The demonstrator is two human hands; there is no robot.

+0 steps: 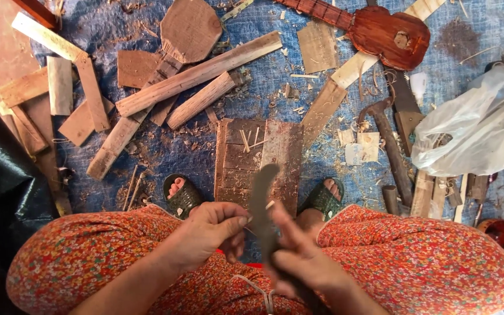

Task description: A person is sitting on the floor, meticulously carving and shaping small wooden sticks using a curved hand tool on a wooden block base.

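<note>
My right hand (pixel 301 256) grips the handle of a large curved blade (pixel 262 192) that points up and away from me. My left hand (pixel 211 230) pinches a thin sliver of wood (pixel 256 219) against the blade's edge. Both hands rest over my lap, which is covered in orange flowered cloth (pixel 415 262). Below the blade lies a flat wooden work board (pixel 234 157) with a few thin sticks on it, between my two sandalled feet (pixel 181 195).
A blue tarp (pixel 275 81) holds scattered planks (pixel 199 73), wood scraps and shavings. A small brown guitar-shaped body (pixel 389 35) lies at the top right. A clear plastic bag (pixel 479 125), a hammer (pixel 389 146) and a red bowl (pixel 500 230) are at right. Black sheeting (pixel 1 192) is at left.
</note>
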